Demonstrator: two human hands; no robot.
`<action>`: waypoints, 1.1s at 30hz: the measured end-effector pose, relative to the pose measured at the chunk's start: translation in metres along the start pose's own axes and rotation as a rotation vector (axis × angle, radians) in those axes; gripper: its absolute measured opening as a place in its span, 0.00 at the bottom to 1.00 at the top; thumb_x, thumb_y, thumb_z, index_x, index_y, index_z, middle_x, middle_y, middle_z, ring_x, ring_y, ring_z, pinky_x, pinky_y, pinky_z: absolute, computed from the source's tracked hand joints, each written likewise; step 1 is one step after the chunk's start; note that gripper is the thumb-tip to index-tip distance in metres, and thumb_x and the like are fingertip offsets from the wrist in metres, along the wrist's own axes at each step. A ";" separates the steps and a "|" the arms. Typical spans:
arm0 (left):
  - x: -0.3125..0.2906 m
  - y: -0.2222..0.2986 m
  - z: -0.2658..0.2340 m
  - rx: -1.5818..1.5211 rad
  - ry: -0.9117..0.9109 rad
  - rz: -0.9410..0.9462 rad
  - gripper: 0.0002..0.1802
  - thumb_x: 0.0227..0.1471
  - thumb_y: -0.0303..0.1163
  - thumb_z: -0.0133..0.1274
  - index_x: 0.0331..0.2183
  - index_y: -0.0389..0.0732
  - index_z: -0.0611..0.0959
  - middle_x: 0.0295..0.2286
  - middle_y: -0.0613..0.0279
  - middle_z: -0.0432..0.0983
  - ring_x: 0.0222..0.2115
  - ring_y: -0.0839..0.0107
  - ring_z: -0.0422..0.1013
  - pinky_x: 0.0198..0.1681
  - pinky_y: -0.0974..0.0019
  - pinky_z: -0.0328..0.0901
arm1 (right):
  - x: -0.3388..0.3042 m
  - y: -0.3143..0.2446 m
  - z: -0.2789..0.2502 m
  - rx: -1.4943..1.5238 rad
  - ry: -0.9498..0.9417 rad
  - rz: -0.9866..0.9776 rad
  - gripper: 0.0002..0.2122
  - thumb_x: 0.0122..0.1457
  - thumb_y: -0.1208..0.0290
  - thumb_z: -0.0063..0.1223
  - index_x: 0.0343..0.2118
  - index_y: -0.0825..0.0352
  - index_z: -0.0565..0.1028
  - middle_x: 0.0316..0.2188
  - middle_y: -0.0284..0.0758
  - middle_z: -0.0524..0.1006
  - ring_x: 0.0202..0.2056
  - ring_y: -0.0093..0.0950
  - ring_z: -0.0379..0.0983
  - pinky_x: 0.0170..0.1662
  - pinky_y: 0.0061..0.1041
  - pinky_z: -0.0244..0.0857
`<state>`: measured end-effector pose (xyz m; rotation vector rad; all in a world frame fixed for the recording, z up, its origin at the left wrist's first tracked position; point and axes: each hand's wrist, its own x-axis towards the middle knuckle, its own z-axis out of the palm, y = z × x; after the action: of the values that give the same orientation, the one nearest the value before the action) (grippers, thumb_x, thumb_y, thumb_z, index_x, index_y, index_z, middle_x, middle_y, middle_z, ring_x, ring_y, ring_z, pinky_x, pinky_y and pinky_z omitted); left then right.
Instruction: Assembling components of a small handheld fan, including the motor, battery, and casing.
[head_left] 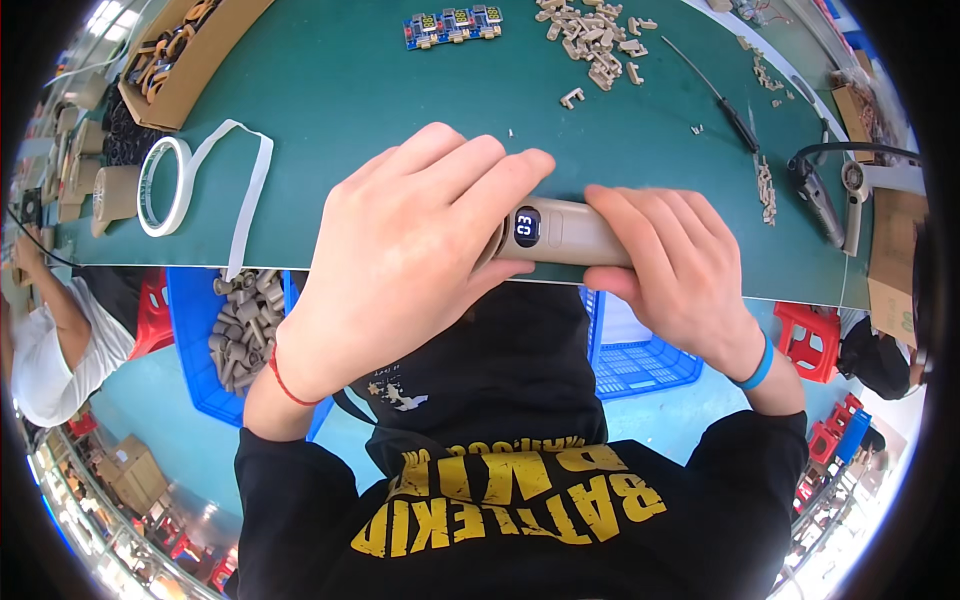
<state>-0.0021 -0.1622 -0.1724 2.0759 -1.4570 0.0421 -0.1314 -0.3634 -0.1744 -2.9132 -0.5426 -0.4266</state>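
A beige handheld device [580,236] with a rounded body lies across the space between my two hands, near the front edge of the green table. Its small dark display [526,227] is lit and faces up. My left hand [400,240] is closed round the device's left end, which the fingers and palm hide. Wrapped over the other end is my right hand [675,260], with its thumb beneath on the near side. Beyond my hands, a tiny pale piece [510,132] rests on the table.
Small beige plastic parts [595,45] lie piled at the back, beside blue circuit boards [453,30]. A screwdriver [738,122] lies right; a tape roll [146,200] and cardboard box [215,75] stand left. Blue baskets [190,345] sit below the table edge. Another person [65,340] is far left.
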 end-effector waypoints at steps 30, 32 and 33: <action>-0.001 0.004 -0.003 -0.040 -0.061 -0.024 0.25 0.28 0.35 0.69 0.35 0.42 0.82 0.29 0.62 0.73 0.30 0.61 0.67 0.33 0.64 0.64 | -0.029 0.039 -0.030 1.180 -0.223 0.969 0.16 0.69 0.57 0.36 0.44 0.67 0.69 0.12 0.25 0.65 0.09 0.13 0.58 0.13 0.11 0.47; -0.001 0.003 -0.003 -0.030 -0.065 -0.033 0.25 0.28 0.35 0.69 0.35 0.42 0.82 0.29 0.62 0.73 0.30 0.61 0.67 0.33 0.63 0.64 | -0.018 0.036 -0.032 1.131 -0.340 1.055 0.17 0.69 0.58 0.35 0.50 0.65 0.69 0.12 0.25 0.65 0.09 0.13 0.58 0.13 0.11 0.47; -0.001 0.002 -0.003 -0.034 -0.066 -0.029 0.25 0.28 0.35 0.69 0.35 0.42 0.82 0.29 0.62 0.73 0.30 0.61 0.67 0.33 0.63 0.64 | -0.017 0.034 -0.032 1.129 -0.338 1.059 0.17 0.69 0.58 0.35 0.50 0.65 0.69 0.12 0.25 0.65 0.09 0.13 0.58 0.13 0.11 0.47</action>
<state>-0.0030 -0.1607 -0.1691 2.0882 -1.4559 -0.0623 -0.1415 -0.4066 -0.1522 -1.7541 0.5875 0.4065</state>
